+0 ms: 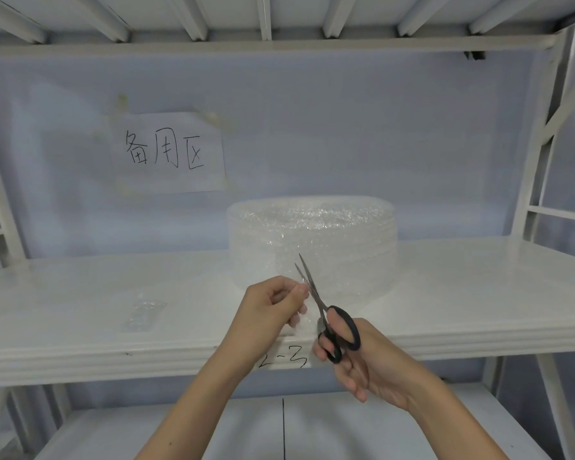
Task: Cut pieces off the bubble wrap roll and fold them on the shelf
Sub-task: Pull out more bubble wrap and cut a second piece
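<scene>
Nearest the camera, the right hand grips black-handled scissors, fingers through the loops, the blades slightly parted and pointing up and away. Just to its left, the left hand pinches the loose end of the bubble wrap between thumb and fingertips, holding the clear film taut beside the blades over the front edge of the shelf. Behind the hands, the bubble wrap roll stands on end in the middle of the shelf. A small folded piece lies flat well to the left. A handwritten paper sign hangs on the back wall. The step in hand looks like cutting a piece free; the next move calls for closing the blades through the taut film while the left hand keeps tension.
</scene>
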{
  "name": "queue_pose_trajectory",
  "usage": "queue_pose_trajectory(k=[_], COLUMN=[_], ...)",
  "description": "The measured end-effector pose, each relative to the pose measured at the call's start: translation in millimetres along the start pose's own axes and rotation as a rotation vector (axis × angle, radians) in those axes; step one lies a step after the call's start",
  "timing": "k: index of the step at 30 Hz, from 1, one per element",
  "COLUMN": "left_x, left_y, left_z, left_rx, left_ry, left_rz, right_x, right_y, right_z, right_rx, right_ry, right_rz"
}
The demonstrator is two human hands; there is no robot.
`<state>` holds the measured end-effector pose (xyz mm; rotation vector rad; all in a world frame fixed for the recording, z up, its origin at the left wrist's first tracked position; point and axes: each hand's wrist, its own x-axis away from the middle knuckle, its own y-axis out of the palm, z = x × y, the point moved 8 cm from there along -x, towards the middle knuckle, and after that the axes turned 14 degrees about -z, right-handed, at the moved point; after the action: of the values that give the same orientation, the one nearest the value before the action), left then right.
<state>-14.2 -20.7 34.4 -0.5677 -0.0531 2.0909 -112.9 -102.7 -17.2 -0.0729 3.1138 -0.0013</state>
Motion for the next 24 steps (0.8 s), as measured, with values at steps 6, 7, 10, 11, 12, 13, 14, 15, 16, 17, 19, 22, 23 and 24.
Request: queue_pose_trajectory(k=[6, 7, 10, 11, 12, 13, 14, 15, 16, 17, 19, 22, 23, 24], left_x=[0.7, 0.9, 2.2, 2.7, 2.9, 2.9, 3.0, 2.5, 2.0, 0.9, -0.4, -2.1, -3.2, -4.7], left_y=[-1.2, -0.9, 4.4, 5.4, 5.1, 4.1, 2.8, 1.6, 0.5, -0.8, -4.0, -12.0, -14.8, -16.8], left_z=[-1.0, -1.8, -2.7, -3.0, -3.0, -3.1, -2.7, -2.3, -1.6, -1.4, 0.6, 6.0, 8.2, 10.6], left_rx=[0.003, -0.002, -0.008, 0.002, 0.013, 0.021, 0.021, 0.012, -0.002, -0.020, -0.043, 0.025, 0.041, 0.031], left_ry=[0.007, 0.003, -0.004, -0.003, -0.002, -0.004, -0.007, -0.011, -0.013, -0.017, -0.028, -0.026, -0.021, -0.014], left_rz=[0.006, 0.001, -0.043, -0.050, -0.051, -0.047, -0.044, -0.044, -0.047, -0.051, -0.054, -0.001, 0.029, 0.058], right_x=[-2.5, -3.1, -6.2, -7.0, -7.7, -8.2, -8.7, -8.8, -9.1, -9.3, -9.9, -11.6, -11.9, -12.3], right_y=[-2.0, -1.6, -1.3, -0.3, 0.4, 0.8, 0.8, 1.1, 0.8, 0.5, 0.4, 1.0, 1.2, 1.1], right_z=[-5.2, -5.6, -10.7, -13.6, -16.0, -17.5, -18.3, -18.8, -18.3, -17.3, -16.2, -14.9, -14.6, -13.9], right_rx=[0.005, -0.009, -0.036, -0.025, -0.004, 0.022, 0.044, 0.058, 0.066, 0.067, 0.070, 0.069, 0.069, 0.069], right_ry=[-0.047, -0.050, -0.067, -0.069, -0.070, -0.067, -0.063, -0.061, -0.061, -0.061, -0.065, -0.067, -0.066, -0.065], right_rz=[0.036, 0.034, 0.025, 0.026, 0.031, 0.041, 0.055, 0.068, 0.079, 0.088, 0.098, 0.097, 0.098, 0.097])
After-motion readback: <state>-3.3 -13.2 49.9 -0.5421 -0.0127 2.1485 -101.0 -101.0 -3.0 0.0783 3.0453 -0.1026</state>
